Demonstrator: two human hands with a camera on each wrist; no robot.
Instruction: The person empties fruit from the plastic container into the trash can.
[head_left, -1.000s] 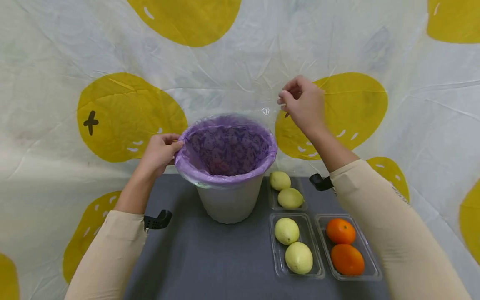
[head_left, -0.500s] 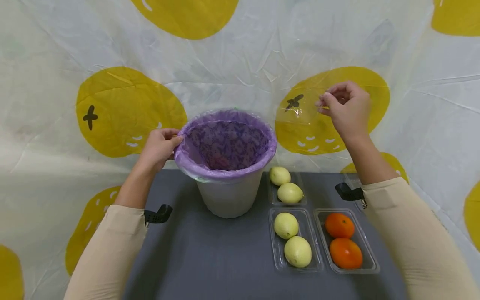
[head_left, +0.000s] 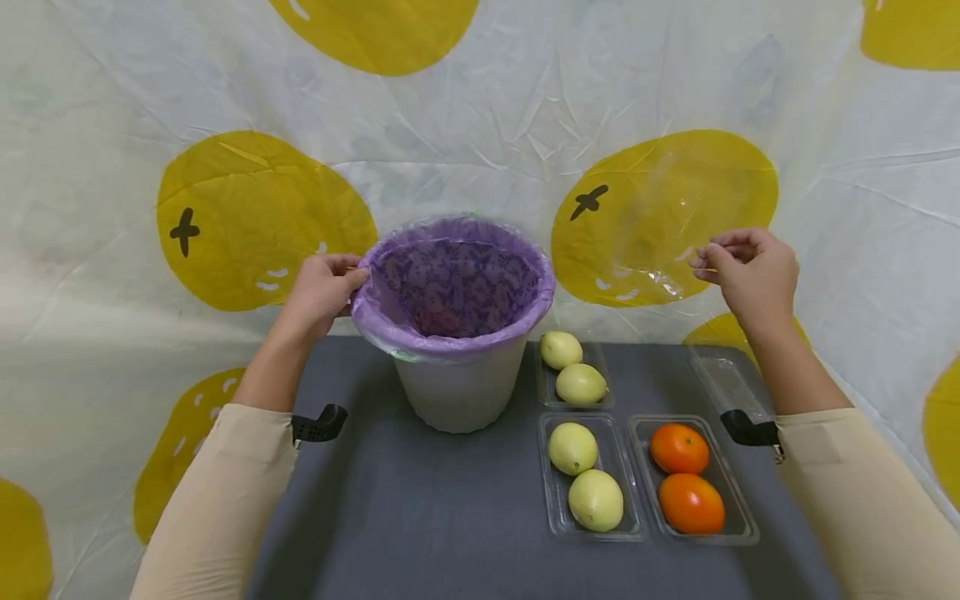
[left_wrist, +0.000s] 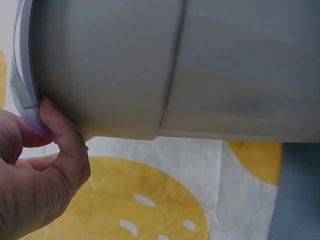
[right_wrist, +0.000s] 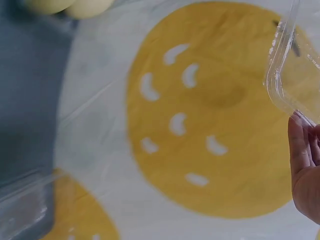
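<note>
A pale trash bin (head_left: 459, 396) stands on the grey table, lined with a purple patterned garbage bag (head_left: 528, 312) folded over its rim. My left hand (head_left: 318, 296) pinches the bag-covered rim at its left side; in the left wrist view the thumb and fingers (left_wrist: 62, 132) grip the edge. Up at the right, my right hand (head_left: 757, 271) holds a thin clear plastic lid (right_wrist: 282, 75) by its edge, raised above the table. Against the yellow print behind, the lid is faint in the head view.
Right of the bin, two clear trays hold pale yellow lemons (head_left: 596, 500) (head_left: 581, 384). Another tray (head_left: 742, 529) holds two oranges (head_left: 691, 503). A clear plastic piece (head_left: 727, 379) lies at the back right. A fruit-print sheet (head_left: 480, 125) hangs close behind the table.
My right hand has moved right and then down, away from the bin, carrying the clear lid. The left hand stays at the bin's rim.
</note>
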